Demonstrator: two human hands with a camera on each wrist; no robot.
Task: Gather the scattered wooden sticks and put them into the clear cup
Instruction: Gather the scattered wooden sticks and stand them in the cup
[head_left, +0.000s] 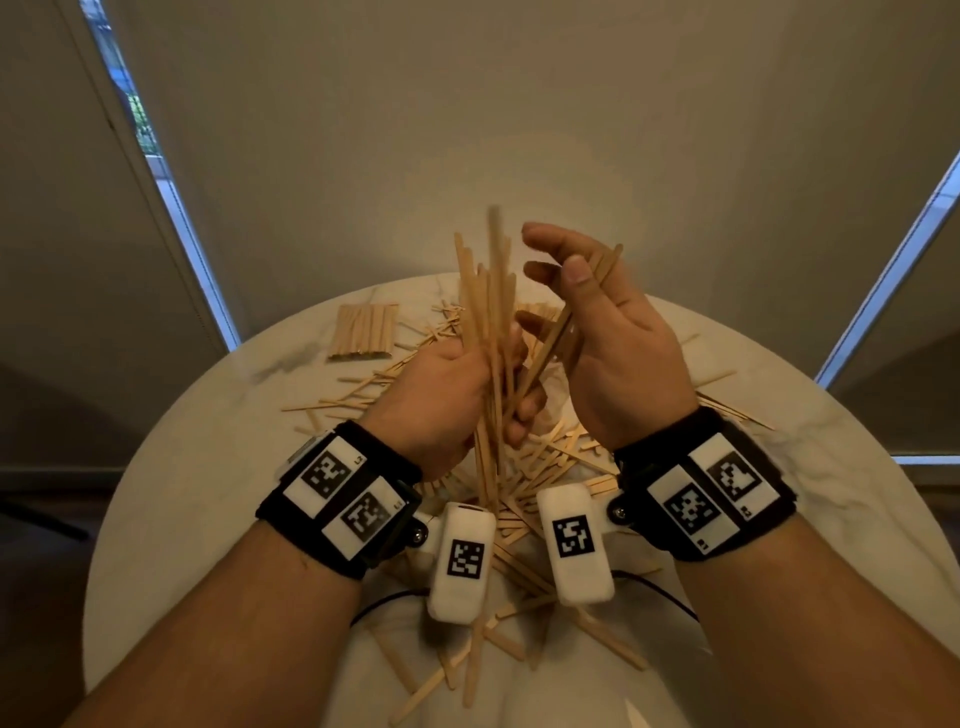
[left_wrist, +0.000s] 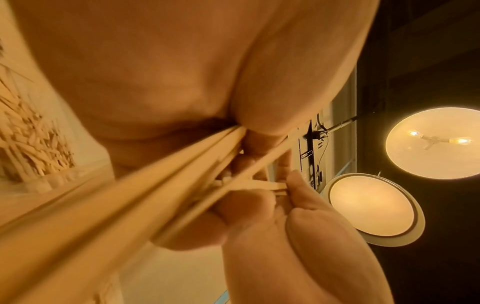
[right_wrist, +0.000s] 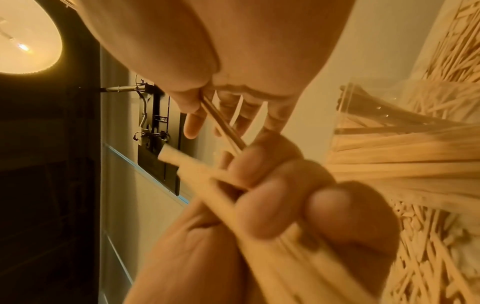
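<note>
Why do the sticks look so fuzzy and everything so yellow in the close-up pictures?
In the left wrist view the sticks sit right against the lens and smear into blur, and two glowing lamps tint everything yellow. In the right wrist view the left hand and its bundle are blurred too. The head view is dimmer but sharper, apart from the stick tips.

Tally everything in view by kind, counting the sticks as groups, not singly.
Hands: 2 (left hand, right hand)
Wristbands: 2 (left wristband, right wristband)
Camera units: 2 (left camera unit, right camera unit)
Table: 1
Clear cup: 1
Stick groups: 4 (left-hand bundle, right-hand sticks, neat stack, loose scatter)
Total: 12
</note>
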